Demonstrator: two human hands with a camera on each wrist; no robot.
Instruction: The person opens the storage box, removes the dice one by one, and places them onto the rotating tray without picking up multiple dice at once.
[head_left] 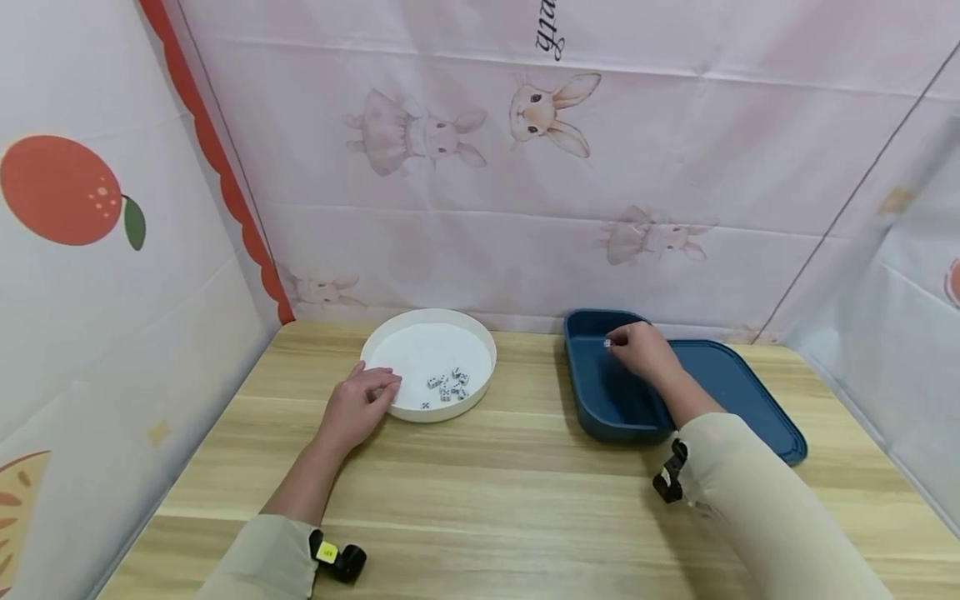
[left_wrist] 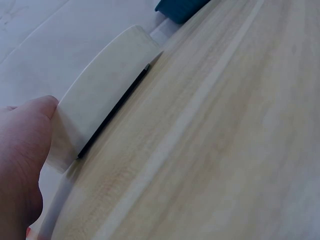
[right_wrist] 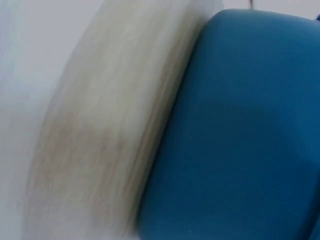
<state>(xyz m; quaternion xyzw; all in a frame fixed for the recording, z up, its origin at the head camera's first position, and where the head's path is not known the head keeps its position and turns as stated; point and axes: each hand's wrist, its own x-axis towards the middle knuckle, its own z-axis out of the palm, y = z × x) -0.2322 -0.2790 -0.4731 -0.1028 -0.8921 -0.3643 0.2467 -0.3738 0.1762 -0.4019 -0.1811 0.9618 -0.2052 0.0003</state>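
My right hand (head_left: 643, 354) pinches a small white die (head_left: 608, 342) with dark pips between thumb and fingertips. It is over the open dark blue box (head_left: 588, 417); in the right wrist view the box's blue wall (right_wrist: 235, 125) fills much of the frame and the hand is out of sight. On the left, my left hand (head_left: 358, 404) holds the rim of a round white tray (head_left: 486, 379), fingers over the inside. The left wrist view shows that hand (left_wrist: 25, 155) against the tray's outer wall (left_wrist: 107, 75). Several dice (head_left: 448, 387) lie grouped inside the tray.
A blue lid (head_left: 727, 375) lies flat right of the box, partly behind the right forearm. Both containers stand toward the back of the wooden table (head_left: 487, 500). A rabbit-print cloth wall (head_left: 450, 233) rises behind, with printed walls at the sides.
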